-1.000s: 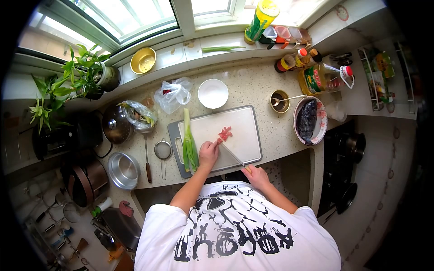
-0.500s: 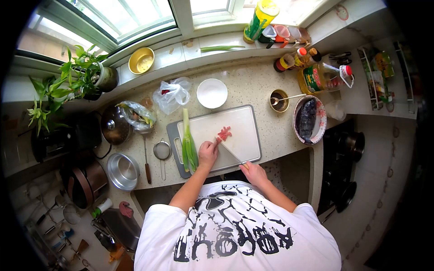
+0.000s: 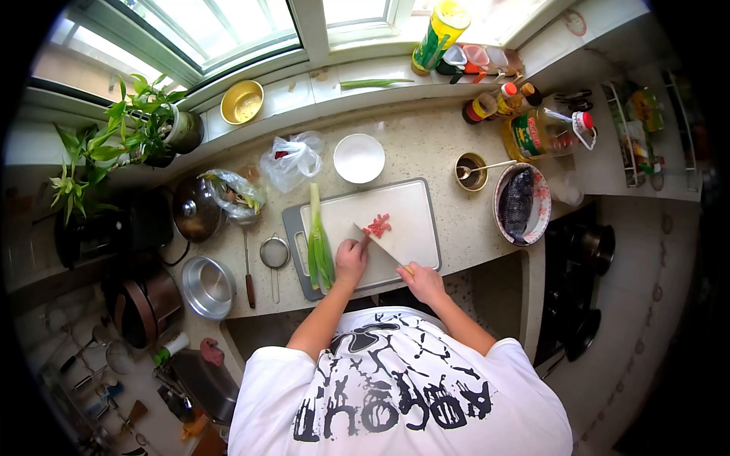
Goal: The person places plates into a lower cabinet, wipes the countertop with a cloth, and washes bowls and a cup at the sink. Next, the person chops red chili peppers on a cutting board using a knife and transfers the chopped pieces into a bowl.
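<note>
On the white cutting board (image 3: 407, 220) with a grey rim lies a small heap of diced red pieces (image 3: 378, 225). My right hand (image 3: 423, 283) is wrapped round the handle of a knife (image 3: 386, 248), whose blade slants up and left beside the pieces. My left hand (image 3: 351, 260) is closed on a small red piece at the blade's left side; its fingers hide most of that piece. Green leek stalks (image 3: 317, 243) lie along the board's left part, left of my left hand.
Behind the board stand a white bowl (image 3: 359, 159) and a plastic bag (image 3: 292, 161). To the right are a metal cup (image 3: 471, 172) with a spoon and a bowl (image 3: 542, 199) holding a dark fish. A strainer (image 3: 274, 252) and metal pot (image 3: 207, 287) lie left.
My right hand has moved slightly up and left with the knife. The blade's tip now reaches farther left, past the fingertips of my left hand, which has barely moved.
</note>
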Tool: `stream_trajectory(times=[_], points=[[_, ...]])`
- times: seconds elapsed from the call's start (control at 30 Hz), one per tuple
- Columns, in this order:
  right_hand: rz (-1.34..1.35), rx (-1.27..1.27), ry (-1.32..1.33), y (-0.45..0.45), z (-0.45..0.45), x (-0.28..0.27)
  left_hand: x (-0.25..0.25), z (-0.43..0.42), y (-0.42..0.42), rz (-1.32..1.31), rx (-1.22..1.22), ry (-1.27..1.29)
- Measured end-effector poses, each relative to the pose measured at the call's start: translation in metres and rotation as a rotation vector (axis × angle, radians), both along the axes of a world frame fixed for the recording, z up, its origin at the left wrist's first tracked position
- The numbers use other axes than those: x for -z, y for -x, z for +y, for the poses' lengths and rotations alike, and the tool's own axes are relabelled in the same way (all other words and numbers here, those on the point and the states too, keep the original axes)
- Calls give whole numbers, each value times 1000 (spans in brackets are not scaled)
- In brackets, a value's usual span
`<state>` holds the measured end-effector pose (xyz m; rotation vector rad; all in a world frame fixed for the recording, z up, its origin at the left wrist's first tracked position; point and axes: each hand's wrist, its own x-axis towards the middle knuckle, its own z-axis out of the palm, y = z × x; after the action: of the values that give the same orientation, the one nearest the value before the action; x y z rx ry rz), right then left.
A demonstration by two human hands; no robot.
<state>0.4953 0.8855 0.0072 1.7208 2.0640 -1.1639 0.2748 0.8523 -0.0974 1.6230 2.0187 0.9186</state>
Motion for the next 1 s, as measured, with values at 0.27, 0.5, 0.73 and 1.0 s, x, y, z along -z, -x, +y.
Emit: stream_trajectory(times=[0.27,0.5,0.73,1.0], points=[[82,76,81,-26,-10,20,0,-1,1,-24,-2,-45],[92,56,84,-31,-20,6,-7,-7,4,-34,-28,-64],[71,51,85,-32,-29,-2,-5,-6,3,-43,-46,-47],[33,43,38,-31,-32,-7,-2,-2,1,-41,-54,-40]])
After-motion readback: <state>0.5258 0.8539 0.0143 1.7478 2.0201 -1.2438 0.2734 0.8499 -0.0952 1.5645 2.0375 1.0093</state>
